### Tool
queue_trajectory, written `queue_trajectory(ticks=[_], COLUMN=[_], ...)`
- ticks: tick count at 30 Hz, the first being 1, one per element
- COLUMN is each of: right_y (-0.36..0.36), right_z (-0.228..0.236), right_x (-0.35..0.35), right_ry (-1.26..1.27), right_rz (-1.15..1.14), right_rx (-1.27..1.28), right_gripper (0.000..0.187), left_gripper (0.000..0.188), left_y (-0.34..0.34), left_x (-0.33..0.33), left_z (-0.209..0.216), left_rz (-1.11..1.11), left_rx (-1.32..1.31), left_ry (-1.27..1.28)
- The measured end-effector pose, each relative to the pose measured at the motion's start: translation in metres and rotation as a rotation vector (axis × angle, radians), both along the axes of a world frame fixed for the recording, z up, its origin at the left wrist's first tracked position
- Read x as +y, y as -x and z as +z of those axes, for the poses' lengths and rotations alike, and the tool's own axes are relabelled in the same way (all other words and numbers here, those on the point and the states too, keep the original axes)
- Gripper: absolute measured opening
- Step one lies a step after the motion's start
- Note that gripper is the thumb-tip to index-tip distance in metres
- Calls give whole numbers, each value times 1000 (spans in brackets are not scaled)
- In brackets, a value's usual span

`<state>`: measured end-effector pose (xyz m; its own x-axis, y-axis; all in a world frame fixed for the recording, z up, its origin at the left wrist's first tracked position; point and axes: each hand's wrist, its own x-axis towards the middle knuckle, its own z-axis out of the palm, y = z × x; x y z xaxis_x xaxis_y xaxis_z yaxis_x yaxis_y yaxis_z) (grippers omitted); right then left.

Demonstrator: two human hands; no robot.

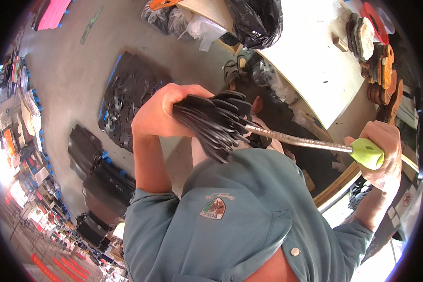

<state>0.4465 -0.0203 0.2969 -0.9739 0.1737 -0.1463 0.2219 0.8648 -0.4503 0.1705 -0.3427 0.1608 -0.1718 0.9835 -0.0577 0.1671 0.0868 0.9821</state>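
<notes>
My left hand [160, 112] grips a fanned bundle of thin black sole-shaped pieces [204, 123], held in front of my chest. Their rounded ends spread out to the right of my fingers. In my right hand [383, 152] is the light green handle [367, 154] of a long, thin tool with a slightly bent, shiny metal shaft [301, 139]. The shaft runs leftward, and its far end meets the right edge of the bundle. Whether the tip touches the pieces or passes among them I cannot tell.
A white-topped table [310, 61] stands ahead to the right, bearing stacked soles [385, 68] at its far side. A black plastic bag [256, 23] hangs at its left end. Black cut sheets [127, 94] and dark stacks [105, 188] lie on the floor to the left. Sandals [231, 73] sit under the table.
</notes>
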Motion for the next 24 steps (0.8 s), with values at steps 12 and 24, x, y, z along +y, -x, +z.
queue_trajectory(ticks=[12,24], right_y=[-24,-24], right_z=[-39,-70], right_x=[6,-16], right_ry=[210,285], right_rz=[-88,-8], right_rx=[-98,34], right_gripper=[36,23], left_gripper=[18,22], left_y=[16,39], left_x=[11,32], left_z=[-40,-42], left_rz=[-102,-418], left_rx=[-829,-920], left_ry=[-867,-1205])
